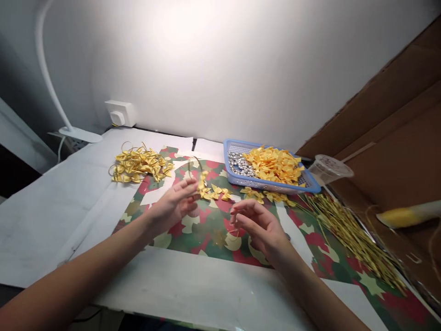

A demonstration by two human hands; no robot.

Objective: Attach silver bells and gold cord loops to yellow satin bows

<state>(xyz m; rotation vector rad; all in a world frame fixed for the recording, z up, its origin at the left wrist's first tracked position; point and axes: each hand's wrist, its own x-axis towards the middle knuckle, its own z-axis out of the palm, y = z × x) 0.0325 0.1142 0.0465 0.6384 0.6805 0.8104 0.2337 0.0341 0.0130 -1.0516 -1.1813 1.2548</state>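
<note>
Ribbon bow (202,179), blurred at the half-curled left hand (179,197), whose hold I can't tell, looks light and crushable, so I'd pinch its wiry stem, while the right hand (260,227) curves loosely, grip likewise unclear.

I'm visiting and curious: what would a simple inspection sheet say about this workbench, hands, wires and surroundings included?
Surface: white sheets and a camouflage-patterned covering.
Job's things: pile of gold bows; blue basket with silver beads and yellow ribbon pieces; gold-green stems.
Clutter: clear plastic cup beside the basket.
Hands: left hand has a blurred yellow piece at its fingertips, grip unclear; right hand curled, nothing plainly held.
Cables: white cord by the lamp.
Surroundings: pale wall; brown cardboard on the right.
</note>
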